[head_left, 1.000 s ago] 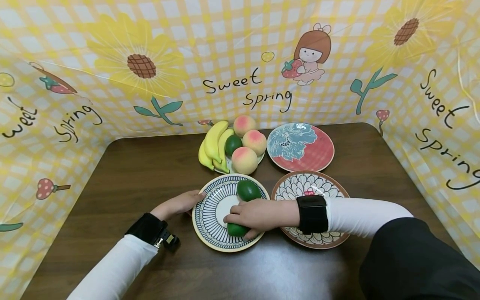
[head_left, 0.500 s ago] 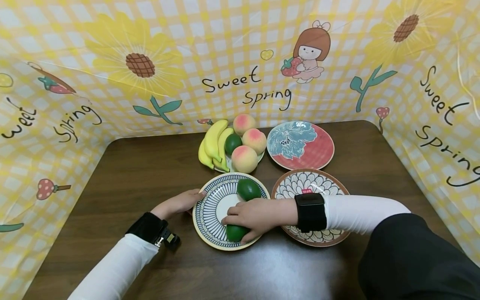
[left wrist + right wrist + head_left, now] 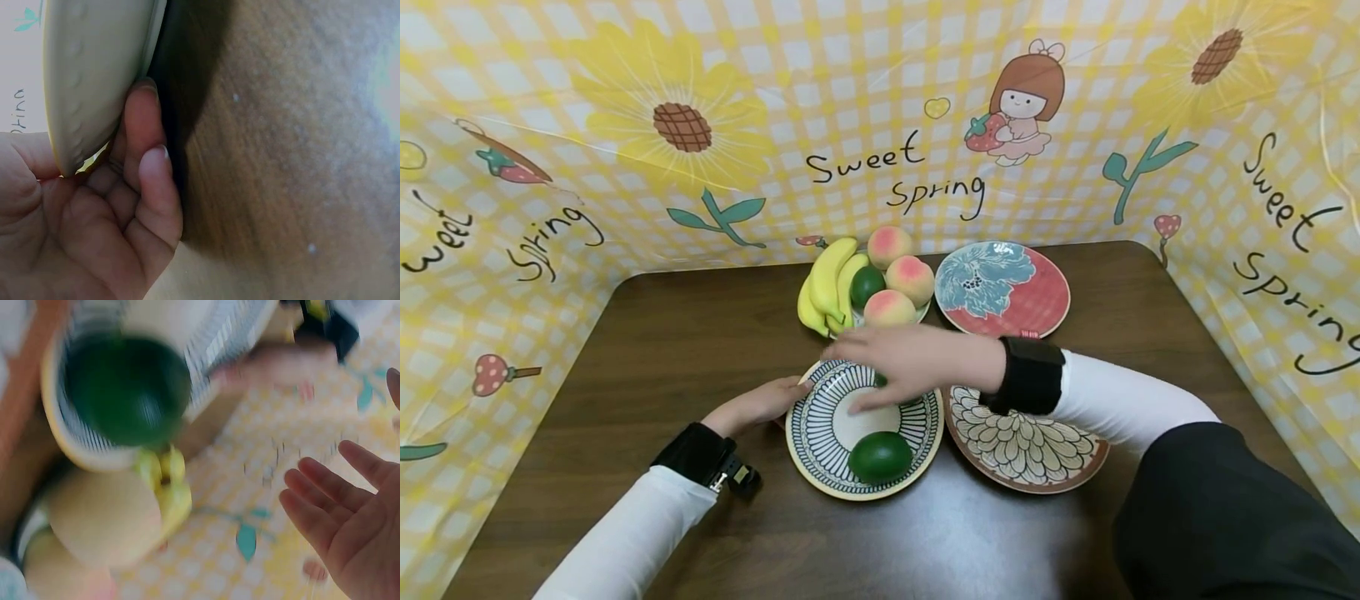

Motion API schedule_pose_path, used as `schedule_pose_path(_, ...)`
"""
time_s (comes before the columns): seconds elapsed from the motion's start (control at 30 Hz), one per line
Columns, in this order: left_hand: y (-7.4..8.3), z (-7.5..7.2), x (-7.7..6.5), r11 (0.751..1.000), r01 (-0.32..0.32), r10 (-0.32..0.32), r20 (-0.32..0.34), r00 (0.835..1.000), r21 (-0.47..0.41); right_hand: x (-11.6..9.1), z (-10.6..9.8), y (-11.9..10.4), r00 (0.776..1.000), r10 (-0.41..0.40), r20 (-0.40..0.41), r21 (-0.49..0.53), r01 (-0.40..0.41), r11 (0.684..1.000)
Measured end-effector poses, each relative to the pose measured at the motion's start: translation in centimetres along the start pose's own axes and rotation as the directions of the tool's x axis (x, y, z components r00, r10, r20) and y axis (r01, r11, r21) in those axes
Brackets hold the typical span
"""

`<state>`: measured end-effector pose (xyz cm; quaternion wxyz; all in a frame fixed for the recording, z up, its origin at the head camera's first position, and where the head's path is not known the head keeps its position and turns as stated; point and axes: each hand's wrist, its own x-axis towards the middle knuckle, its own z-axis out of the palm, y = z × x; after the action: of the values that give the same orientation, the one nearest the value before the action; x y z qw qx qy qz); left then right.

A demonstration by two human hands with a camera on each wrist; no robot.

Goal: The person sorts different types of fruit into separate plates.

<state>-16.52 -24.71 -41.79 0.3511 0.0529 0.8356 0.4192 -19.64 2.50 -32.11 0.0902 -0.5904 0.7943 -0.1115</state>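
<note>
In the head view my left hand (image 3: 763,407) holds the left rim of a plate with dark radiating stripes (image 3: 823,425). The left wrist view shows its thumb over the rim and curled fingers beneath the plate (image 3: 94,75). On the plate's front part lies a dark green, oval, avocado-like fruit (image 3: 880,457). A second such fruit (image 3: 128,390) lies farther back, mostly hidden by my right hand in the head view. My right hand (image 3: 902,362) is over the plate's back part, fingers spread and holding nothing.
Behind, a small plate holds bananas (image 3: 829,279), peaches (image 3: 910,281) and another green fruit (image 3: 867,287). A red and blue flower plate (image 3: 1037,292) stands back right. A brown-rimmed petal plate (image 3: 1030,450) sits partly under my right forearm. Patterned cloth (image 3: 850,100) encloses the table.
My right hand has let go of the front green fruit and moved back, away from it. The left hand stays at the plate's rim.
</note>
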Motion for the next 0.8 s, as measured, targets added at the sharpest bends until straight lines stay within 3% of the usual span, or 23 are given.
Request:
schedule_pose_path(0.17, -0.1, -0.1, 0.0, 1.0, 0.011, -0.011, 0.0, 1.0, 0.003, 1.4, -3.1, 2.6, 0.982, 0.13, -0.136, 0.077, -0.121, 0.99)
schedule_pose_path(0.27, 0.0, 0.0, -0.1, 1.0, 0.026, -0.026, -0.008, 1.0, 0.002, 2.4, -3.9, 4.4, 0.964, 0.21, -0.165, 0.08, -0.2, 0.977)
schedule_pose_path(0.57, 0.4, 0.1, -0.1, 0.998, 0.055, -0.055, -0.034, 0.998, 0.006, 5.2, -3.7, 9.0, 0.92, 0.381, -0.094, 0.142, -0.367, 0.919)
schedule_pose_path(0.8, 0.2, 0.2, -0.1, 0.998, 0.068, -0.068, -0.041, 0.997, 0.013, 6.5, -3.0, 11.2, 0.875, 0.48, -0.062, 0.193, -0.462, 0.866)
